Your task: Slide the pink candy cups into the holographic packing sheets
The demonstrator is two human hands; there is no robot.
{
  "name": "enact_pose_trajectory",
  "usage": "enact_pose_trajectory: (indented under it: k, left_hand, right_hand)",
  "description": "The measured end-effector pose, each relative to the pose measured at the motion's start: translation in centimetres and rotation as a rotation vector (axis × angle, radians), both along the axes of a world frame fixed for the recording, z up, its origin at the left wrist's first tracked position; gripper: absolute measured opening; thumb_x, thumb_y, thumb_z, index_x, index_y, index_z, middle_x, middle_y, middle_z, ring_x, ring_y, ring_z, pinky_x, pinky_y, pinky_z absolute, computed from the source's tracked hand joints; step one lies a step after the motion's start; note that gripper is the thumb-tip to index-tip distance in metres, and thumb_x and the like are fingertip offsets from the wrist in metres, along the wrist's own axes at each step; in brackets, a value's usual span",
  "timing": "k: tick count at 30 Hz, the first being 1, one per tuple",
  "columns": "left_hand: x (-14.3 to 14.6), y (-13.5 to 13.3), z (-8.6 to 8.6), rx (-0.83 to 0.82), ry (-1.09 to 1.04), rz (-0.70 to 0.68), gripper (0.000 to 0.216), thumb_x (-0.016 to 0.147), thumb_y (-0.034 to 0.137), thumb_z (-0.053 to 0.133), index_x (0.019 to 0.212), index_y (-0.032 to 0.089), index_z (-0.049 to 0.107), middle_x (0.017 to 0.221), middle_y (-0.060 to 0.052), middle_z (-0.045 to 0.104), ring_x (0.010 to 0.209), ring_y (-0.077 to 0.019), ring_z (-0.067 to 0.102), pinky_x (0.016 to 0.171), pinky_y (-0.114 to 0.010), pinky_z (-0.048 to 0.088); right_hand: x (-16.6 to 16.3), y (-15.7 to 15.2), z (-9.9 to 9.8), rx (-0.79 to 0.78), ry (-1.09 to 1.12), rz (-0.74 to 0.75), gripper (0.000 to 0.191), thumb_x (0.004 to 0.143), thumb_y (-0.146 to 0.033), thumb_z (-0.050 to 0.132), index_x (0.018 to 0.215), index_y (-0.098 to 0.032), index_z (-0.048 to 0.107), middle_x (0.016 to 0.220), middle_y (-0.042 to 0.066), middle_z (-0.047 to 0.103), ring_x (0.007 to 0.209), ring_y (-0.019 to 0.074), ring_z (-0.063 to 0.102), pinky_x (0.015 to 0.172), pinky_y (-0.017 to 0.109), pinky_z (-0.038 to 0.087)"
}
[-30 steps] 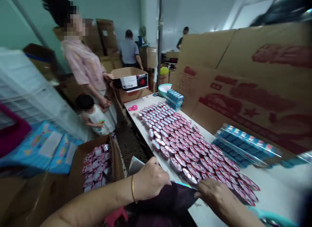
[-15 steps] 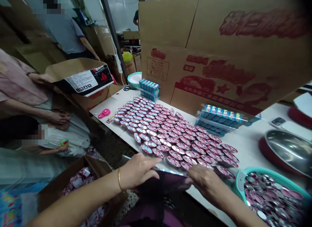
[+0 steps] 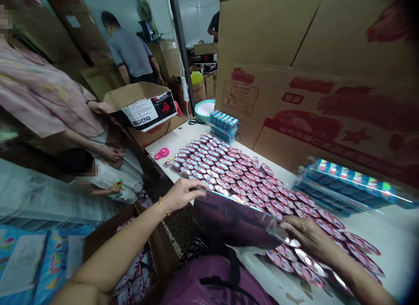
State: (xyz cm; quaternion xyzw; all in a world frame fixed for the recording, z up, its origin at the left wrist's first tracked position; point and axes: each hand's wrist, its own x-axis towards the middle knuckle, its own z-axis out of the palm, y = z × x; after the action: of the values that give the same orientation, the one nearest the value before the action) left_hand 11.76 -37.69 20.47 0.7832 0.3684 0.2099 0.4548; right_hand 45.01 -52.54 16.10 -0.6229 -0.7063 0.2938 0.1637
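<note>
A sheet of clear plastic film (image 3: 240, 217) is stretched in front of my purple apron, which shows through it. My left hand (image 3: 183, 195), with a gold bangle at the wrist, pinches the film's left upper corner between thumb and fingers. At the film's right end my right hand (image 3: 306, 234) grips the other corner, low over the table. Beyond and beneath the film, rows of small pink oval packs (image 3: 225, 165) with shiny tops cover much of the white table (image 3: 153, 152). Some packs are hidden behind my right hand and arm.
Blue boxes in clear wrap (image 3: 350, 180) stand on the right; a smaller wrapped stack (image 3: 224, 126) sits farther back. A large carton (image 3: 262, 91) walls the table's far side. A pink tape dispenser (image 3: 161, 153) lies at the left edge. People stand left, near an open box (image 3: 147, 108).
My hands have moved apart and the film between them is pulled out wide. The view has turned left, and the teal basin at the right has left the picture.
</note>
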Motion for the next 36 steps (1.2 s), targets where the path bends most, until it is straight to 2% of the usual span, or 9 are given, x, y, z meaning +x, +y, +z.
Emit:
enact_pose_trajectory:
  k: [5, 11, 14, 17, 21, 24, 26, 30, 36]
  left_hand:
    - [-1.1, 6.4, -0.4, 0.016, -0.013, 0.100, 0.018, 0.071, 0.029, 0.058, 0.075, 0.013, 0.065, 0.071, -0.002, 0.064, 0.065, -0.0108, 0.056, 0.061, -0.020, 0.043]
    - [-3.3, 20.2, -0.8, -0.123, -0.036, 0.163, 0.022, 0.064, 0.034, 0.064, 0.064, 0.013, 0.062, 0.056, 0.001, 0.059, 0.053, -0.0088, 0.051, 0.052, -0.019, 0.040]
    - [-1.1, 27.2, -3.3, -0.236, -0.057, 0.190, 0.025, 0.059, 0.037, 0.067, 0.063, 0.012, 0.061, 0.053, 0.002, 0.057, 0.051, -0.0084, 0.048, 0.050, -0.019, 0.037]
    - [3.0, 31.7, -7.7, -0.329, -0.003, 0.190, 0.027, 0.055, 0.038, 0.068, 0.060, 0.011, 0.061, 0.051, 0.002, 0.055, 0.048, -0.0083, 0.045, 0.047, -0.019, 0.034]
    - [7.7, 34.3, -13.2, -0.399, 0.010, 0.159, 0.024, 0.052, 0.033, 0.067, 0.055, 0.012, 0.058, 0.050, 0.002, 0.053, 0.048, -0.0078, 0.044, 0.046, -0.019, 0.031]
    - [9.5, 34.8, -15.2, -0.489, 0.001, 0.085, 0.024, 0.056, 0.035, 0.064, 0.053, 0.013, 0.054, 0.046, 0.005, 0.048, 0.044, -0.0063, 0.040, 0.044, -0.019, 0.028]
    - [10.2, 34.9, -15.8, -0.549, 0.013, 0.021, 0.028, 0.058, 0.038, 0.062, 0.050, 0.014, 0.049, 0.042, 0.006, 0.041, 0.039, -0.0052, 0.035, 0.041, -0.019, 0.025]
    - [11.1, 34.9, -16.0, -0.592, 0.041, -0.047, 0.037, 0.057, 0.047, 0.061, 0.050, 0.017, 0.042, 0.037, 0.009, 0.032, 0.034, -0.0047, 0.031, 0.038, -0.019, 0.022]
    - [12.1, 35.3, -16.0, -0.589, 0.068, 0.014, 0.040, 0.057, 0.052, 0.060, 0.052, 0.017, 0.041, 0.038, 0.009, 0.034, 0.034, -0.0045, 0.031, 0.038, -0.019, 0.022]
  right_hand:
    - [-2.3, 6.4, -1.1, 0.006, 0.085, -0.048, 0.044, 0.085, -0.049, 0.031, 0.056, -0.019, 0.044, 0.052, -0.003, 0.041, 0.049, 0.0103, 0.039, 0.049, 0.022, 0.030]
    - [-7.7, 17.4, -3.8, -0.001, 0.318, -0.194, 0.044, 0.085, -0.048, 0.031, 0.055, -0.018, 0.044, 0.053, -0.004, 0.041, 0.051, 0.0091, 0.039, 0.051, 0.021, 0.030]
    - [-8.4, 22.2, -7.7, -0.047, 0.381, -0.388, 0.046, 0.085, -0.050, 0.031, 0.052, -0.018, 0.038, 0.048, -0.005, 0.036, 0.047, 0.0090, 0.036, 0.048, 0.021, 0.028]
    - [-8.0, 24.9, -11.4, -0.093, 0.177, -0.588, 0.046, 0.087, -0.046, 0.030, 0.055, -0.017, 0.044, 0.051, -0.003, 0.041, 0.049, 0.0106, 0.040, 0.050, 0.022, 0.030]
    - [-8.0, 27.5, -12.4, 0.050, -0.364, -0.775, 0.033, 0.086, -0.040, 0.040, 0.087, -0.014, 0.059, 0.079, 0.008, 0.056, 0.071, 0.0171, 0.051, 0.064, 0.027, 0.036]
    - [-9.2, 31.2, -10.9, 0.245, -0.457, -0.637, 0.027, 0.087, -0.031, 0.041, 0.104, -0.016, 0.056, 0.098, 0.011, 0.055, 0.087, 0.0197, 0.050, 0.075, 0.030, 0.037]
    - [-10.6, 34.2, -9.8, 0.317, -0.386, -0.518, 0.027, 0.087, -0.026, 0.040, 0.107, -0.016, 0.055, 0.102, 0.010, 0.054, 0.093, 0.0190, 0.048, 0.080, 0.029, 0.037]
    - [-12.7, 38.6, -9.7, 0.282, -0.296, -0.489, 0.025, 0.088, -0.025, 0.040, 0.106, -0.017, 0.055, 0.097, 0.008, 0.054, 0.090, 0.0182, 0.048, 0.076, 0.027, 0.039]
    - [-13.0, 39.6, -12.0, 0.237, -0.350, -0.467, 0.025, 0.088, -0.017, 0.034, 0.103, -0.018, 0.055, 0.094, 0.008, 0.054, 0.085, 0.0193, 0.047, 0.070, 0.028, 0.040]
